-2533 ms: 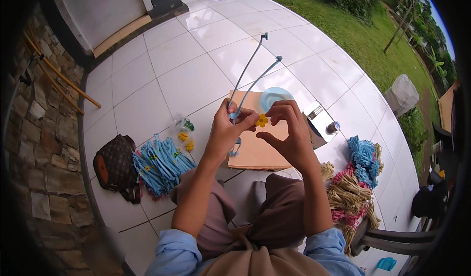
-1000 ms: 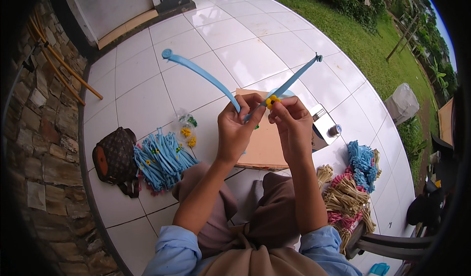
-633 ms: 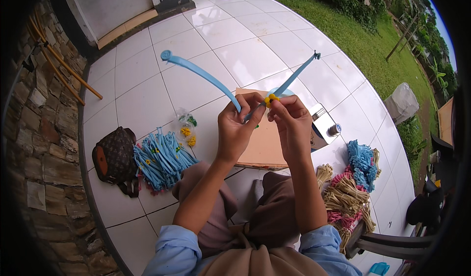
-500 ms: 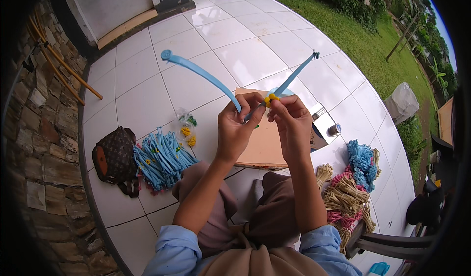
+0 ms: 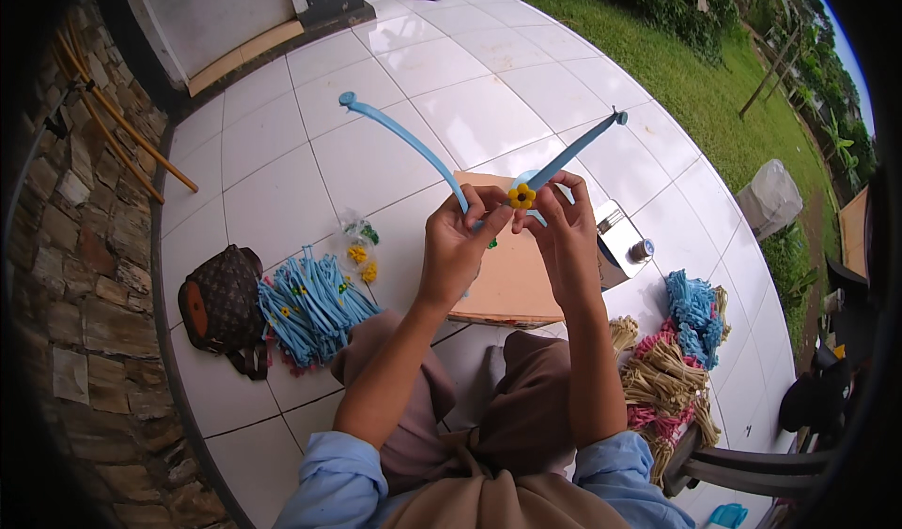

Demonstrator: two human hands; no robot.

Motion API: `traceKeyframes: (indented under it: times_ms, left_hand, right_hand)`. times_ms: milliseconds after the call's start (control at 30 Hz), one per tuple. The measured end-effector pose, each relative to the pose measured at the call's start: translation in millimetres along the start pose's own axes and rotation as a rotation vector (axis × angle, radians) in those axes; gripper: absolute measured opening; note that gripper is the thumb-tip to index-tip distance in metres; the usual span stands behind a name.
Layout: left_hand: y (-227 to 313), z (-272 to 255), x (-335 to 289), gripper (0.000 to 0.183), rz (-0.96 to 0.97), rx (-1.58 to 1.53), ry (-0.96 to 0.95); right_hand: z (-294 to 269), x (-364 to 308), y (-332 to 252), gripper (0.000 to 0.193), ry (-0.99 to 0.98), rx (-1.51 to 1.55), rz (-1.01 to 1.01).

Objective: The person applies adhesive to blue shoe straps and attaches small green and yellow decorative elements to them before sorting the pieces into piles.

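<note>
A light blue strap (image 5: pixel 406 137) with a round button-like end at the left and a dark-tipped end at the right is held up in front of me. At its middle sits a yellow flower (image 5: pixel 521 196) with a dark centre, facing me. My left hand (image 5: pixel 453 252) pinches the strap just left of the flower, thumb close to the petals. My right hand (image 5: pixel 566 238) has its fingers closed round the strap just right of the flower. Below both hands lies a flat tan cardboard box (image 5: pixel 503 289). Part of the strap behind the fingers is hidden.
Left on the tiles are a bundle of blue straps (image 5: pixel 315 308), plastic bags with yellow pieces (image 5: pixel 358 255) and a brown patterned bag (image 5: pixel 221 299). At right lie a thread spool (image 5: pixel 642 251), blue bundles (image 5: pixel 693 315) and beige bundles (image 5: pixel 662 379).
The flower has turned to show its face toward me. The strap's ends have shifted right, and the right hand's fingers have moved from the flower onto the strap beside it.
</note>
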State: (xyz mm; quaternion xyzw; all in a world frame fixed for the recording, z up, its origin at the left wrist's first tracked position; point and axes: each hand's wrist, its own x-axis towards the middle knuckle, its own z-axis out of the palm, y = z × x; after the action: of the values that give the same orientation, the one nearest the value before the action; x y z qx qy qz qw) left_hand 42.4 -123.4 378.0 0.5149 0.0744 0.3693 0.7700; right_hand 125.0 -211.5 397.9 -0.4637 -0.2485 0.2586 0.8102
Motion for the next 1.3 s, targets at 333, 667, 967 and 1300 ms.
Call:
traceKeyframes:
  times_ms: [333, 667, 967, 1300]
  left_hand:
    - [-7, 0, -1, 0.033, -0.008, 0.117, -0.035]
    - [-13, -8, 2, 0.033, 0.008, 0.247, -0.017]
    - [11, -16, 15, 0.031, -0.037, 0.030, 0.216]
    - [23, -102, 24, 0.022, -0.126, 0.474, 0.288]
  right_hand:
    - [-5, 4, 8, 0.024, 0.022, -0.274, -0.049]
    - [-7, 13, 27, 0.025, 0.115, -0.327, -0.084]
    - [-6, 14, 37, 0.033, -0.408, -0.124, 0.257]
    - [30, 6, 42, 0.023, -0.534, -0.144, 0.295]
